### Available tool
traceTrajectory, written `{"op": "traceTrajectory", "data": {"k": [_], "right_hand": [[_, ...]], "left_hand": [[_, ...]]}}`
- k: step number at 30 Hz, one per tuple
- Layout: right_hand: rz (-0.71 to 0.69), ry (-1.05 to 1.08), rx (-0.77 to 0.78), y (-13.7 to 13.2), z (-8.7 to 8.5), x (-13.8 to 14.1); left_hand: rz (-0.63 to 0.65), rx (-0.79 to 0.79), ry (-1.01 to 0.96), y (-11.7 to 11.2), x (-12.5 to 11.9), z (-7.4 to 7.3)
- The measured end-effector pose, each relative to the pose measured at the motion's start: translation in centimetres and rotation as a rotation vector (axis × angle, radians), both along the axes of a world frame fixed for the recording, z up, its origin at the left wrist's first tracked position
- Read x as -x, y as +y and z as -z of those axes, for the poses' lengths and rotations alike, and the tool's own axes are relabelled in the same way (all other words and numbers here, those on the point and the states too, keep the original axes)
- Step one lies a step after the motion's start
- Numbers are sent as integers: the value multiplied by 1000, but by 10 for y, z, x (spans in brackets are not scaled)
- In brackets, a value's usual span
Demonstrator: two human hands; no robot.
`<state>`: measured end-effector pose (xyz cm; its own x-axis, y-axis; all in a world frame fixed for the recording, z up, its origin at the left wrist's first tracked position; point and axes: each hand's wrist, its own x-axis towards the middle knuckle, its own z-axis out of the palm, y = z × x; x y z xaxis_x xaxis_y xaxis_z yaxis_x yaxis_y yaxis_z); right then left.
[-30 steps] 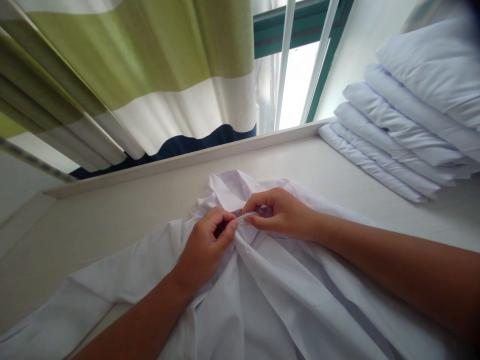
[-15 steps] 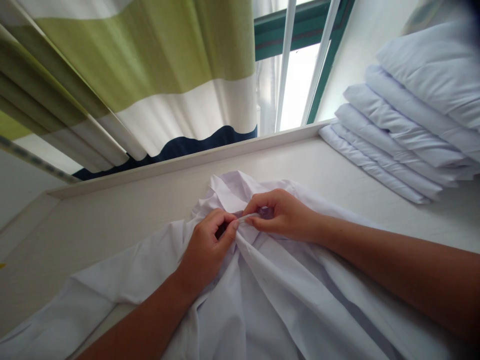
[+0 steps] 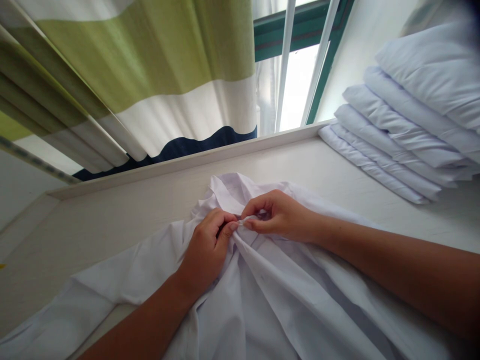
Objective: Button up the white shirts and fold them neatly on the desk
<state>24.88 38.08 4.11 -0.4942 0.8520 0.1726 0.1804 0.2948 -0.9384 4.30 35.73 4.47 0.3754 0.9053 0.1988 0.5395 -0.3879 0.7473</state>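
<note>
A white shirt (image 3: 277,295) lies spread on the pale surface, its collar (image 3: 228,192) toward the far side and one sleeve (image 3: 108,275) reaching out to the left. Just below the collar, my left hand (image 3: 210,245) pinches the front edge of the cloth between thumb and fingers. My right hand (image 3: 277,215) pinches the same edge from the right, its fingertips almost touching those of the left. The cloth is lifted into folds running down from this point. Whether a button sits between the fingertips is too small to tell.
Several folded white garments (image 3: 408,125) are stacked at the right. Along the back of the pale wooden surface (image 3: 123,215) runs a raised edge (image 3: 210,157). Behind it hang a green, white and navy curtain (image 3: 180,60) and a window with white bars (image 3: 287,65).
My right hand has shifted slightly left, closer to my left hand. The left thumb has closed in toward its fingers. The shirt lies almost as before.
</note>
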Motion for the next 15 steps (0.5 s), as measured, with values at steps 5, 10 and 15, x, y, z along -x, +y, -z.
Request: {"op": "traceTrajectory", "data": {"k": [5, 10, 15], "right_hand": [[-12, 9, 18, -1, 0, 0], [21, -54, -46, -2, 3, 1], [58, -74, -58, -3, 4, 3]], "left_hand": [[-1, 3, -5, 1, 0, 0], [48, 99, -34, 6, 3, 0], [43, 159, -54, 9, 5, -2]]}}
